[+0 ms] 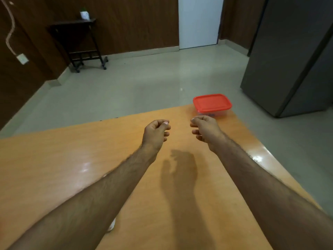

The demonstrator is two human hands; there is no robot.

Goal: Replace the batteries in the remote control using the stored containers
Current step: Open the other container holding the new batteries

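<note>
A clear plastic container with a red lid (pixel 212 104) stands at the far right corner of the orange wooden table (pixel 72 159). Both my arms stretch out over the table. My left hand (pixel 156 133) hovers mid-table with its fingers curled in and nothing in it. My right hand (pixel 205 129) hangs just in front of the container, fingers loosely curled, empty, not touching it. A small white object (pixel 111 226) peeks out from under my left forearm; I cannot tell what it is. No remote control is in view.
The table's far edge runs just behind the container, and its right edge slants toward me. Beyond lie grey floor, a dark side table (pixel 79 44) with a small pot by the wood-panelled wall, and a grey cabinet (pixel 288 60) at the right.
</note>
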